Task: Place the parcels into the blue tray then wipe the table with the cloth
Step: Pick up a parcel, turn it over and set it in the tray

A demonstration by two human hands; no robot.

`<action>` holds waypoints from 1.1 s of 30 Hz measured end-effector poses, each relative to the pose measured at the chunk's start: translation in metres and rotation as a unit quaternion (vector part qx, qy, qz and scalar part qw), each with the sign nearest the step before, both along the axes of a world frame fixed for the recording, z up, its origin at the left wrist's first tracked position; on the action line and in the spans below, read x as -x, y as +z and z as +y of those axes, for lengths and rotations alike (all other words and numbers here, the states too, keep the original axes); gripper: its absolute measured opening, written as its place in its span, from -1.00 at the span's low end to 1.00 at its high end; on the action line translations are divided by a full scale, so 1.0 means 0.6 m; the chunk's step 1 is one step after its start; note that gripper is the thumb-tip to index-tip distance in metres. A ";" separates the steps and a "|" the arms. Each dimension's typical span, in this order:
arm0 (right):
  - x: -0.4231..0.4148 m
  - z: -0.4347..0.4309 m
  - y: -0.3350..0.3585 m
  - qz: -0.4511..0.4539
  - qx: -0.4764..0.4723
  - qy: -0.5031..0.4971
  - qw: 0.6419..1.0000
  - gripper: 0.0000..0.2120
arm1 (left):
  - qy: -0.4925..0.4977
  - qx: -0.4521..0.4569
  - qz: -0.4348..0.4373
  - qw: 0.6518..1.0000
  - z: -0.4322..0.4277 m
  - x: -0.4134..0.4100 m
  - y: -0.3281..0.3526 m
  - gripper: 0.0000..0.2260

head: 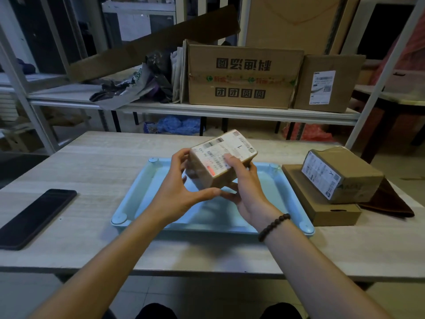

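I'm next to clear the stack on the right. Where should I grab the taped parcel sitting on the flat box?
Probably take the taped parcel by its two long sides, coming down from above. It lies flat on the flat box with the top bare, and its long sides look narrow enough for one hand's grip. Lift straight up so the flat box and brown cloth stay put.

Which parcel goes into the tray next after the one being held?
Find the blue tray in the middle of the table. Just to its right, a flat brown box lies beside a dark cloth. The parcel sits on top of that box: chunkier, wrapped in tape, its white label marked with a Y.
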State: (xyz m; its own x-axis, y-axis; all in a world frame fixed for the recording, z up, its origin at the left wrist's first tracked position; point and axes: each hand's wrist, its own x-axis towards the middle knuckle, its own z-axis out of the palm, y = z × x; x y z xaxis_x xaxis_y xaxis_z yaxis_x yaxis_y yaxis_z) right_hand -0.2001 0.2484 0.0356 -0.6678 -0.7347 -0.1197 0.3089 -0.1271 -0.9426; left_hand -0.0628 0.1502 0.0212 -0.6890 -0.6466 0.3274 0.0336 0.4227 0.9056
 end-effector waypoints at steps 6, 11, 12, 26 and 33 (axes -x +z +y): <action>0.011 0.002 -0.005 -0.029 -0.003 -0.013 0.999 -0.42 | 0.012 -0.049 0.002 0.999 -0.001 -0.005 0.010 -0.16; 0.011 0.003 -0.007 -0.020 -0.005 0.003 1.000 -0.43 | 0.010 -0.096 -0.026 0.995 -0.002 -0.002 0.014 -0.11; 0.011 0.002 -0.007 -0.016 -0.004 0.005 1.000 -0.43 | 0.008 -0.101 -0.034 0.994 -0.002 -0.003 0.014 -0.10; -0.003 0.000 -0.017 0.018 -0.002 0.036 0.999 -0.31 | -0.030 -0.313 -0.054 0.948 0.016 0.012 -0.002 -0.35; 0.027 -0.001 -0.019 0.055 -0.019 0.006 0.998 -0.14 | -0.034 -0.267 -0.017 0.963 -0.013 -0.004 -0.002 -0.38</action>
State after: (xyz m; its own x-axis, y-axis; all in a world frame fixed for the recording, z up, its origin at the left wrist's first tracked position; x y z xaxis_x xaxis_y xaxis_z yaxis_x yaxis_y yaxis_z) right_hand -0.2163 0.2481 0.0240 -0.6692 -0.7393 -0.0747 0.2053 -0.0874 -0.9748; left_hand -0.0602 0.1424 0.0203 -0.7403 -0.6693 -0.0632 0.0107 -0.1057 0.9943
